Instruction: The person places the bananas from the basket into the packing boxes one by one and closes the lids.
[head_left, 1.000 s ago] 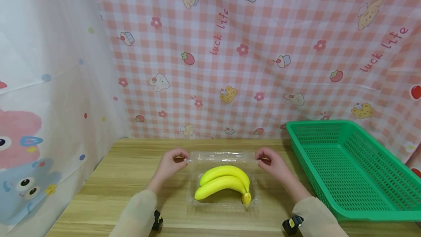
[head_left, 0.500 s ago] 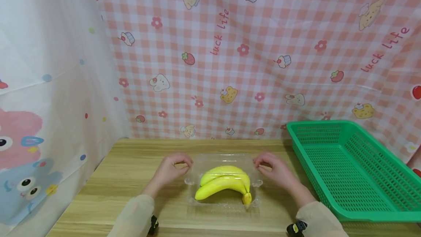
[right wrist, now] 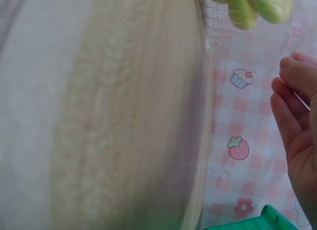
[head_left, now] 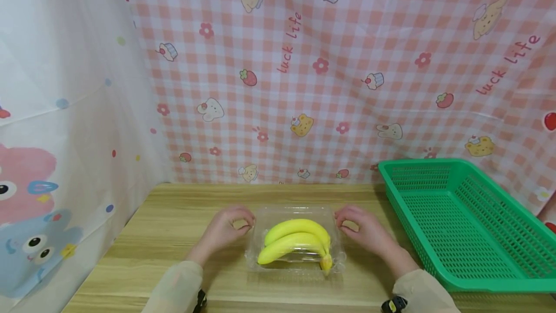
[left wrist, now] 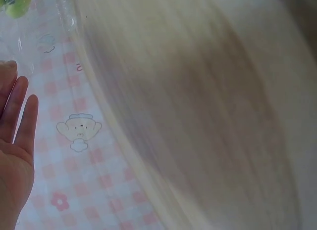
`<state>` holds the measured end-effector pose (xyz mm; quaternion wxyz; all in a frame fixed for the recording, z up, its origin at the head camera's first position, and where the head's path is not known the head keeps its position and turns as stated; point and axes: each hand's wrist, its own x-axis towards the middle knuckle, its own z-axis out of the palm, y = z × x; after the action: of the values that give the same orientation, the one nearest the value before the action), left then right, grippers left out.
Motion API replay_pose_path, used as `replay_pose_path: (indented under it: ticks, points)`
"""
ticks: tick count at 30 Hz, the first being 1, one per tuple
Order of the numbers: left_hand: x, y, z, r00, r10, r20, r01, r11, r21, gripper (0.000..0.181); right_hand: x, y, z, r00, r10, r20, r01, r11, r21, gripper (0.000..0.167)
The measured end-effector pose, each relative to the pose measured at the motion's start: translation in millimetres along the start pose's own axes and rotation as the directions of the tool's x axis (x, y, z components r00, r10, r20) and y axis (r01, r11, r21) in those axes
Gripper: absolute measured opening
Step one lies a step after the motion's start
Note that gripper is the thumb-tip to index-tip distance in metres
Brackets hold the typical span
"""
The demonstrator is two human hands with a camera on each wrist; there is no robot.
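Observation:
Two yellow bananas (head_left: 293,245), joined at the stem, lie inside a clear plastic clamshell box (head_left: 254,261) on the table. The clear lid lies over them, and light glints off it. My left hand (head_left: 228,228) is beside the box's far left corner, with thumb and forefinger tips close together. At the far right corner my right hand (head_left: 360,228) has a similar curve. Neither hand visibly grips the plastic; contact is hard to tell. Both wrist views show loosely extended fingers on the left hand (left wrist: 20,136) and right hand (right wrist: 302,111), near the clear plastic.
A green slotted basket (head_left: 462,235) stands to the right of my right hand. The wooden table (head_left: 165,235) ends at a pink checked cloth (head_left: 278,149) behind, and a white patterned curtain (head_left: 87,134) hangs at the left.
The lid has come down toward me over the bananas, its tabs reaching the front part of the box. Both hands have let go of its corners and shifted slightly nearer me.

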<state>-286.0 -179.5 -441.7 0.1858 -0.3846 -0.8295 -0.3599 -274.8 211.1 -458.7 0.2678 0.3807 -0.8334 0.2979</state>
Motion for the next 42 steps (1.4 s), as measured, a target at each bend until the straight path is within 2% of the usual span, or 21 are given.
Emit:
replay_pose_path:
  ticks: [11, 20, 26, 30, 34, 39, 42]
  points:
    - [-1.4, -0.4, 0.6, 0.999, 0.042, 0.023, -0.044, 0.997, 0.065, 0.029, 1.0, -2.7, -2.9, 0.998, -0.059, 0.026, 0.06, 0.997, -0.047, 0.041]
    - [-2.0, -3.5, 2.3, 0.995, 0.104, 0.007, -0.104, 0.99, 0.091, 0.03, 1.5, -2.5, -5.0, 0.995, -0.091, 0.049, 0.093, 0.994, -0.051, 0.04]
    - [-2.0, 0.8, 0.6, 0.995, 0.1, 0.023, -0.102, 0.984, 0.144, 0.028, 1.3, -4.0, -7.1, 0.992, -0.112, 0.054, 0.116, 0.99, -0.083, 0.035]
    - [-2.0, 9.5, -0.7, 0.997, 0.064, 0.05, -0.075, 0.969, 0.237, 0.024, -0.5, -8.3, -9.6, 0.993, -0.089, 0.073, 0.097, 0.989, -0.111, 0.027]
    - [-2.0, 18.0, -0.8, 0.997, -0.003, 0.08, -0.022, 0.951, 0.309, 0.019, -3.9, -15.8, -13.3, 0.995, -0.022, 0.093, 0.035, 0.99, -0.135, 0.021]
    - [-4.3, 27.7, -0.7, 0.991, -0.116, 0.059, 0.092, 0.946, 0.311, 0.014, -5.7, -25.8, -17.0, 0.99, 0.068, 0.121, -0.049, 0.987, -0.151, 0.017]
    - [-5.8, 34.4, -0.5, 0.978, -0.207, 0.04, 0.189, 0.944, 0.269, 0.01, -5.6, -30.0, -18.1, 0.988, 0.084, 0.127, -0.065, 0.987, -0.149, 0.016]
